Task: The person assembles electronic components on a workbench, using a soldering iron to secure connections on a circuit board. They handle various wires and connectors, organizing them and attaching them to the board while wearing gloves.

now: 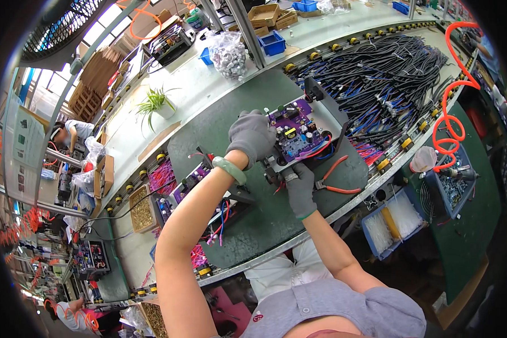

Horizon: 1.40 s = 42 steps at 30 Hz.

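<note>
A metal chassis with a purple circuit board [298, 132] lies on the green work mat [253, 219], with black end panels and red and blue wires. My left hand [252, 137], in a grey glove, is closed over the chassis's left edge; its fingertips are partly hidden. At the near edge, my gloved right hand [301, 191] grips the chassis by its front end, fingers curled under and partly hidden. Red-handled pliers [341, 183] lie on the mat just right of that hand. A second board unit [191, 183] sits partly beneath my left forearm.
Bundled black cables [383, 73] cover the roller line on the right. A coiled orange air hose [448, 121] hangs there, above blue bins [391, 222] of small parts. A potted plant [158, 104] and a bag of grey parts [228, 56] stand on the far bench.
</note>
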### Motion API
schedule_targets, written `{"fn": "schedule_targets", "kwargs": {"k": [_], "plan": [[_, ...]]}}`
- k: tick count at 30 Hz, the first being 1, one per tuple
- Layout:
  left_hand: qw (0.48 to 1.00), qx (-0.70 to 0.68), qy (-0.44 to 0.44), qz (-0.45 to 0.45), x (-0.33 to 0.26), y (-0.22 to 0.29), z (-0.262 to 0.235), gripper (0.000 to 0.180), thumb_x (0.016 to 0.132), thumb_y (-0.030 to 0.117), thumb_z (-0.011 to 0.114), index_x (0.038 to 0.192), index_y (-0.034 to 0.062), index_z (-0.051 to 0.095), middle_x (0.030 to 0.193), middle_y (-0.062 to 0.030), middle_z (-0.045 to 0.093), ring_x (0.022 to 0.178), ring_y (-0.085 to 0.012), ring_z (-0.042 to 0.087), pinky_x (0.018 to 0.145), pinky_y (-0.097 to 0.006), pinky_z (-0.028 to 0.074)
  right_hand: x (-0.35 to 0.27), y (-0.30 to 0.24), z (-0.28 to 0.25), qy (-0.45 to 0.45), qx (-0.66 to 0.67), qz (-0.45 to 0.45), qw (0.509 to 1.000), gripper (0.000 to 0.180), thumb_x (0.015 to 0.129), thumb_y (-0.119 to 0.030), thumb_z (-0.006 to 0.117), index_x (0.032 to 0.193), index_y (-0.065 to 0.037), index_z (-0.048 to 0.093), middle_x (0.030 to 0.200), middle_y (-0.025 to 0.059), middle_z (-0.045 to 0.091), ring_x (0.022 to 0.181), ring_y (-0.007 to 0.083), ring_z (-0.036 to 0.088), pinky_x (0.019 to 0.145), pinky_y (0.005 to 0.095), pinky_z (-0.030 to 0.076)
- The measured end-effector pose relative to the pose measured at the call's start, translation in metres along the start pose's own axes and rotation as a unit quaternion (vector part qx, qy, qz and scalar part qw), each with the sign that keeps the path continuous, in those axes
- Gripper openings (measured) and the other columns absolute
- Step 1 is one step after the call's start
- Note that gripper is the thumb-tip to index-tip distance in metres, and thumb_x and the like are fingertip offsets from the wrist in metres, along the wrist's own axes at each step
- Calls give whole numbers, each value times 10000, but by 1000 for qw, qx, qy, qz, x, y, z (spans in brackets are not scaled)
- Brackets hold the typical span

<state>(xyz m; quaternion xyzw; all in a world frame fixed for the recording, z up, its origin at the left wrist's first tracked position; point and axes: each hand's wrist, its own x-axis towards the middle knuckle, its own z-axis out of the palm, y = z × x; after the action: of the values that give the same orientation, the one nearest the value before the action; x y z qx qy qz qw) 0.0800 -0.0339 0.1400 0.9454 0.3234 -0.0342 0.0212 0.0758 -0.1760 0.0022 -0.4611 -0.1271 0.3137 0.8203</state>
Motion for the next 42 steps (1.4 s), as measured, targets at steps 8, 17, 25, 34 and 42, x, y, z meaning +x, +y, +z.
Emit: {"fn": "schedule_targets", "kwargs": {"k": [8,17,25,34,42], "plan": [[1000,-13,18,2,-2,-2,1,364,910,366,550,984,58,732,1143,-85,632,1190,-278,543,986,-420,481,1,8,-6,-5,-45,-43,998,109,936,-46,597,1007,5,661,878,35,645,742,95,584,662,269,569],[1000,-8,12,-19,-3,4,0,359,919,354,540,983,59,732,1155,-85,632,1198,-271,545,971,-421,499,18,-5,-19,-84,126,161,975,140,949,-143,595,982,-26,664,764,-9,582,581,27,463,711,237,579],[1000,4,-5,-24,-1,10,-3,365,945,335,520,1074,56,717,1213,-77,629,1213,-274,542,974,-420,511,20,-29,-19,-131,73,194,970,173,960,-186,580,991,-30,648,674,-9,544,494,54,425,710,255,588],[999,-38,31,-1,-6,0,0,355,915,360,562,996,60,735,1154,-80,634,1172,-269,552,985,-414,475,29,-3,-27,-171,195,235,937,175,963,-195,598,1050,-48,635,734,-4,579,544,54,458,453,195,344],[999,-38,28,-27,-6,6,3,350,913,366,572,984,67,740,1132,-83,641,1155,-269,561,983,-405,473,36,-13,-38,-193,93,295,931,201,971,-176,581,1083,-15,625,759,37,576,623,78,536,482,187,373]]}}
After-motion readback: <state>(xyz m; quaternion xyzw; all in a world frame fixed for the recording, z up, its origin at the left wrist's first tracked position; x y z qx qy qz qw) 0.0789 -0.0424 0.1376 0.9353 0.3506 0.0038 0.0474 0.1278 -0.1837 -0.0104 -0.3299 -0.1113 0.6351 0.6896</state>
